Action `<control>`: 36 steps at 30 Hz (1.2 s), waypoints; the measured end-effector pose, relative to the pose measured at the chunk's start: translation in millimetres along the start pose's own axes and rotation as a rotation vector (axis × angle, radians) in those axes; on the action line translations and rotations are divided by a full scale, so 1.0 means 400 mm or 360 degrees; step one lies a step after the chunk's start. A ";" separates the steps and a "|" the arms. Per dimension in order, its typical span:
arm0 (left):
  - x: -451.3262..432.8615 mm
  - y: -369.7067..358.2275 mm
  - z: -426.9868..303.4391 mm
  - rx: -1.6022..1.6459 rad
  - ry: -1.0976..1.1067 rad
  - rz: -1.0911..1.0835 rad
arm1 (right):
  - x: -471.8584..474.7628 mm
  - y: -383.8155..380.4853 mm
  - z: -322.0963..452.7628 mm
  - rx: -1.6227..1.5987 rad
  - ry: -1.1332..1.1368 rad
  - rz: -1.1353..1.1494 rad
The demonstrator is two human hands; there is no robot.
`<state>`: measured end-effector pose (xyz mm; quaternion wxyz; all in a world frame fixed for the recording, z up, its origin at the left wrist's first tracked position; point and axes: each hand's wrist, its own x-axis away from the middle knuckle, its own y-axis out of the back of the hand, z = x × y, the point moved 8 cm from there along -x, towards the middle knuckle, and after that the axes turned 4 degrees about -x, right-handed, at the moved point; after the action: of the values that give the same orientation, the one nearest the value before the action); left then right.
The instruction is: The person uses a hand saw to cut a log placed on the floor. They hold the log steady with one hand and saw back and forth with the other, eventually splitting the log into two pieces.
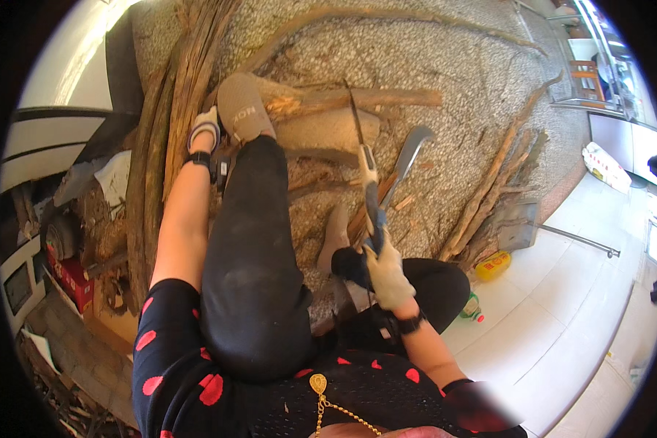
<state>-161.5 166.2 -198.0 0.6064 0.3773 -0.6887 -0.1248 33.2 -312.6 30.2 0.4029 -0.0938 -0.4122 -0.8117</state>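
In my gloved right hand (388, 276) is the handle of a handsaw (369, 172). Its narrow blade points away from me and crosses a branch (402, 98) that lies over a thick piece of log (326, 134). My left foot (243, 107), in a brown sock or slipper, presses on the branch's left part. Beside that foot is my gloved left hand (204, 127), near the branch's left end; its fingers are partly hidden, so its grip is unclear. A billhook (410, 153) with a hooked metal blade lies right of the saw.
Long logs (153, 191) run along my left side. Thin branches (490, 191) are heaped on the right, by a grey dustpan-like piece (519, 224). A yellow bottle (493, 266) and a green bottle (471, 307) lie near my right knee. Farther left stands a red box (74, 282).
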 end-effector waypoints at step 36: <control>0.092 0.034 -0.033 0.0016 0.0085 -0.0163 | -0.274 -0.044 0.112 -0.0005 0.0111 0.0003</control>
<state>-153.4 154.5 -159.1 0.6156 0.4183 -0.6527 -0.1419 84.5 -210.2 -4.7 0.4178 -0.0664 -0.3966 -0.8147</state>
